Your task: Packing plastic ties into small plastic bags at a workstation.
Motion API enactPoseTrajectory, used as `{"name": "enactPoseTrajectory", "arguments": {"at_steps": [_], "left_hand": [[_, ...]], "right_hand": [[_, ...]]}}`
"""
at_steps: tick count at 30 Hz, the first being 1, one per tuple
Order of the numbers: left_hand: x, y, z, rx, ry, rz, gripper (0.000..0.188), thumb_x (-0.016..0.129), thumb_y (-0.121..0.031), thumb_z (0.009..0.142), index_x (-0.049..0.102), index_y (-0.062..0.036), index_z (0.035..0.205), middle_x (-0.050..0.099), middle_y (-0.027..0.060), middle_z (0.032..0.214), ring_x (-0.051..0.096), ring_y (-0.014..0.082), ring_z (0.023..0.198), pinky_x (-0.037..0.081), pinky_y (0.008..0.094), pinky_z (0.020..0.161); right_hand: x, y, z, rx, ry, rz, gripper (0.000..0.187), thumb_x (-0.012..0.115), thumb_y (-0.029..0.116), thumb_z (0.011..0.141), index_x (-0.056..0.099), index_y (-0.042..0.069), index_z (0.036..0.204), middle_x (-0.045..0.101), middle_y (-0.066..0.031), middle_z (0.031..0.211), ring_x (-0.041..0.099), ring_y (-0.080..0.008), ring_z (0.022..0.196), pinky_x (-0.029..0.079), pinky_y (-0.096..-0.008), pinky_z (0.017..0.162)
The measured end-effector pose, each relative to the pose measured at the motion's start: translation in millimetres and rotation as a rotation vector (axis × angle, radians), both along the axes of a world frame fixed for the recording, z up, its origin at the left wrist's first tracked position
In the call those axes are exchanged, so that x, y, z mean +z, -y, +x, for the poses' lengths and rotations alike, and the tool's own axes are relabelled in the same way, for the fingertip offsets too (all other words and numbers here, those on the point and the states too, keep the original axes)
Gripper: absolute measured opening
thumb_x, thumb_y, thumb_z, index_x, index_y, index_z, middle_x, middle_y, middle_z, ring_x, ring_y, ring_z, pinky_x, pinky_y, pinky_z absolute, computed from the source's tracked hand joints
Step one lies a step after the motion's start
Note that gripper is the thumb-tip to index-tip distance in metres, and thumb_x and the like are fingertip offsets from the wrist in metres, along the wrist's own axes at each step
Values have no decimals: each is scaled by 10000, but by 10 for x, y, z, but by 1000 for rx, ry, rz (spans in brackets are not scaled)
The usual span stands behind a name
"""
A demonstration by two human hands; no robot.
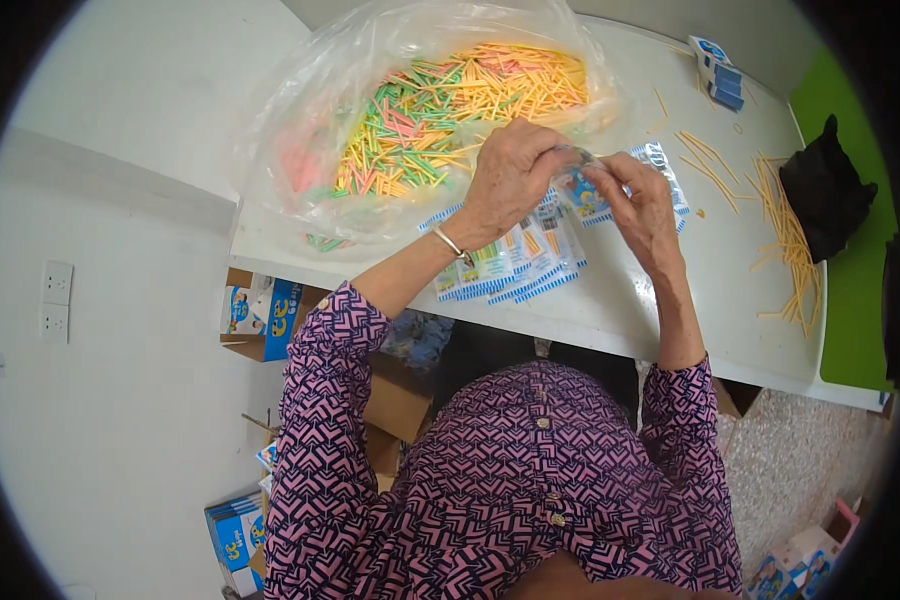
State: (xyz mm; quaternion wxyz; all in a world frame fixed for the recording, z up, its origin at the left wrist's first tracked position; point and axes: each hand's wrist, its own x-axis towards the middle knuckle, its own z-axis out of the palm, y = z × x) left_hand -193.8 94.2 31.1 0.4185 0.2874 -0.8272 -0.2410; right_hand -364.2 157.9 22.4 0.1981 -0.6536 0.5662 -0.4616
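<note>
Blue-printed clear packet [578,192] | glossy | left hand [513,172], right hand [644,208] pinching

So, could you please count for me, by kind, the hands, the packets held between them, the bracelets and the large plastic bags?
Hands, the left hand and the right hand: 2
Held packet: 1
Bracelet: 1
Large clear bag: 1
Total: 5
The flat packets on the table overlap too much to count.
</note>
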Motion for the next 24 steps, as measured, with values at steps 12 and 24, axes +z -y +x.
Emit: {"name": "enactPoseTrajectory", "arguments": {"at_steps": [12, 24], "left_hand": [[-92, 1186, 383, 140, 305, 146, 229, 587, -257, 846, 685, -57, 897, 671, 105, 896, 620, 219, 765, 469, 293, 710], [-291, 1742, -321, 319, 1100, -418, 345, 592, -337, 740, 679, -85, 959, 566, 150, 1059, 487, 316, 1052, 378, 471, 849]], "right_hand": [[-250, 127, 33, 18, 115, 44, 223, 580, 154, 883, 544, -35, 770, 452, -46, 600, 395, -110, 566, 335, -271, 533], [-372, 256, -239, -224, 346, 11, 311, 559, 194, 899, 462, 16, 663, 364, 18, 552, 305, -65, 533, 260, -265, 469]]}}
